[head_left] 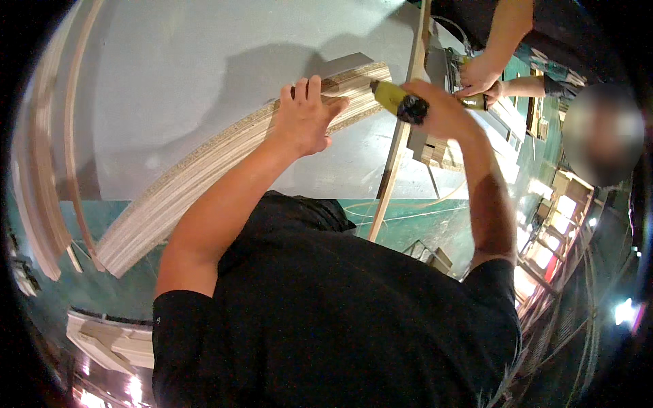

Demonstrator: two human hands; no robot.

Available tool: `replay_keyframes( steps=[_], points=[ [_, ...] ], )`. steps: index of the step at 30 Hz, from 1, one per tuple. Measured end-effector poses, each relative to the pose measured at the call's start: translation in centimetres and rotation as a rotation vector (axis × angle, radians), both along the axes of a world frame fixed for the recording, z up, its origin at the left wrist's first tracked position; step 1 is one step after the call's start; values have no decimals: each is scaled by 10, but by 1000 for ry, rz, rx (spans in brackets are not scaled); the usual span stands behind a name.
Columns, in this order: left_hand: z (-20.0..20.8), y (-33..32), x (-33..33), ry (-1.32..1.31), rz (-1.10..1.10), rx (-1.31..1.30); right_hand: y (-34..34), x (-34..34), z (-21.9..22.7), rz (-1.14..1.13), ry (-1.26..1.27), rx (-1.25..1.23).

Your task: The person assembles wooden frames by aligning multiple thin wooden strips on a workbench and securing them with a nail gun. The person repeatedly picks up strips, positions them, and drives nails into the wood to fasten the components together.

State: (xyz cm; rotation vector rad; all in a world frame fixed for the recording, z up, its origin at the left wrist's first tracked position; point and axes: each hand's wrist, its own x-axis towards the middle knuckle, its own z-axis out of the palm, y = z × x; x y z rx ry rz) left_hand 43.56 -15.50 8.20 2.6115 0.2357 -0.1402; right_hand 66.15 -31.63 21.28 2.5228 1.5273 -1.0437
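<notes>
Toward twelve o'clock, the left hand (pixel 304 124) rests on a curved stack of wood strips (pixel 197 177), its fingers spread apart. That stack lies on a gray table (pixel 170 68), sweeping from past eight o'clock up to one. At half past one, the right hand (pixel 443 113) has fingers clamped around a green power tool (pixel 390 96), its nose by the stack's far end.

Board stack (pixel 197 171) on table (pixel 163 61); left hand (pixel 304 122) on it; to right, tool (pixel 389 96) in right hand (pixel 442 112)
</notes>
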Motion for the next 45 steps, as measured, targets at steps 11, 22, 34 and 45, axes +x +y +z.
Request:
replay_keyframes(
  steps=[11, 22, 34, 45],
  points=[
    [21, 53, -139, -175, 42, -48, -122, -215, -44, -448, 212, 214],
    [31, 82, -238, 240, 83, 256, -103, -248, -98, -586, -262, 147],
    [14, 78, -239, 208, 180, 165, -107, -240, -137, -499, -264, 394],
    [-4, 85, -262, 283, 381, -1189, -86, -225, -99, -463, -154, 613]
  ],
)
